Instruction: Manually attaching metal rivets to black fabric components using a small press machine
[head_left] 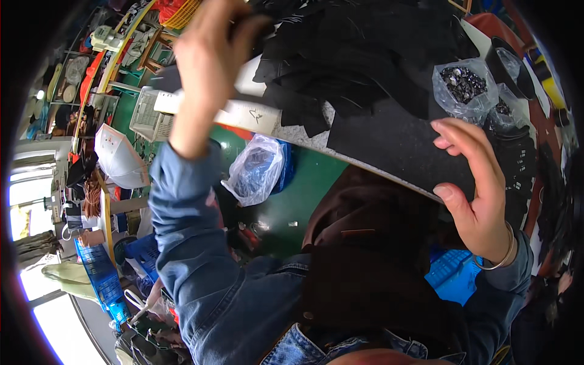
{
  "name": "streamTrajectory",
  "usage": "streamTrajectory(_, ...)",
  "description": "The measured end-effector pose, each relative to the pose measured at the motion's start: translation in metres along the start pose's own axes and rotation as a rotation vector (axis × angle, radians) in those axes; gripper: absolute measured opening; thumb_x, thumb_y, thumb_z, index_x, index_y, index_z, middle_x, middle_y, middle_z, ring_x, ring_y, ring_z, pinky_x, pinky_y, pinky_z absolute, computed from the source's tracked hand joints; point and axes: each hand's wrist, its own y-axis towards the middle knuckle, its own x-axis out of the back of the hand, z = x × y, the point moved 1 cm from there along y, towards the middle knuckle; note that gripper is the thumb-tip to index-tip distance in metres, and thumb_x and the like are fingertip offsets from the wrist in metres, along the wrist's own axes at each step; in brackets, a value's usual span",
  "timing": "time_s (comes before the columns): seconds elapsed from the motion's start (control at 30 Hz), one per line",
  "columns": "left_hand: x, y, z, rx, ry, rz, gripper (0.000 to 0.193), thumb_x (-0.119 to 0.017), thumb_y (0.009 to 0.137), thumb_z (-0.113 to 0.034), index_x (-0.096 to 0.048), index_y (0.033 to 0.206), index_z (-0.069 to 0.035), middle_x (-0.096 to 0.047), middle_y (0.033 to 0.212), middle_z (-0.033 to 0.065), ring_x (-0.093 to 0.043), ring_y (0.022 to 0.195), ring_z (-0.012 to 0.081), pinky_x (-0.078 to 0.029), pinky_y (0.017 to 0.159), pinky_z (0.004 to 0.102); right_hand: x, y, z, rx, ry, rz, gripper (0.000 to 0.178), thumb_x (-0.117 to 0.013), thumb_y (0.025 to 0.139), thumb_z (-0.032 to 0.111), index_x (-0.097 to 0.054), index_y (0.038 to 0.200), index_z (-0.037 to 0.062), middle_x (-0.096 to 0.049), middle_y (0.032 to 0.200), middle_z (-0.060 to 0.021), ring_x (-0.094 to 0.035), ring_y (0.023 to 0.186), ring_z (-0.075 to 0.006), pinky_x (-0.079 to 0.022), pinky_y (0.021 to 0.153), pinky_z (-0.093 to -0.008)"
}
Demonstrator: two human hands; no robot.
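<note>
My left hand is raised over the far left part of the table. Motion smears its fingers, and a dark patch shows at their tips, so I cannot make out whether it holds anything. Below its wrist a pale strip with a handwritten mark lies along the table's edge. My right hand hovers at the near right edge with thumb and fingers apart, nothing between them. Under and beside it lies a flat black sheet. Farther back is a heap of black fabric pieces.
A clear bag of small shiny dark parts stands at the right of the table. On the green floor sits a clear plastic bag. A grey crate, a pale umbrella and blue baskets are at the left.
</note>
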Motion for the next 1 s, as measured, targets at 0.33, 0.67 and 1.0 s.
streamTrajectory(0.33, -0.092, -0.061, 0.096, 0.230, 0.181, 0.462, 0.022, -0.070, 0.073, -0.015, -0.060, 0.091, -0.006, -0.062, 0.088, 0.0114, -0.061, 0.082, 0.0301, -0.048, 0.072, 0.0391, 0.023, -0.035, -0.017, -0.252, -0.031, -0.089, 0.038, -0.061, 0.073, 0.001, -0.054, 0.110, -0.0029, -0.054, 0.113, -0.0145, -0.056, 0.090, -0.0232, -0.045, 0.081, -0.0312)
streamTrajectory(0.67, -0.078, -0.001, -0.034, 0.263, -0.424, 0.659, 0.024, -0.071, 0.070, -0.003, -0.050, 0.083, -0.002, -0.051, 0.071, 0.0093, -0.052, 0.069, 0.0188, -0.042, 0.065, 0.0269, 0.082, -0.097, -0.045, -0.448, -0.436, -0.340, 0.022, -0.062, 0.075, -0.001, -0.058, 0.097, -0.0017, -0.060, 0.098, -0.0101, -0.058, 0.081, -0.0183, -0.045, 0.076, -0.0278)
streamTrajectory(1.0, -0.043, -0.053, -0.108, 0.701, -1.303, 0.595, 0.023, -0.066, 0.077, -0.006, -0.044, 0.083, -0.008, -0.042, 0.080, -0.0032, -0.038, 0.073, 0.0072, -0.032, 0.069, 0.0201, 0.117, -0.176, -0.109, -0.298, -0.845, -0.131, 0.026, -0.065, 0.068, 0.002, -0.059, 0.093, 0.0045, -0.059, 0.089, -0.0081, -0.057, 0.087, -0.0271, -0.047, 0.074, -0.0358)
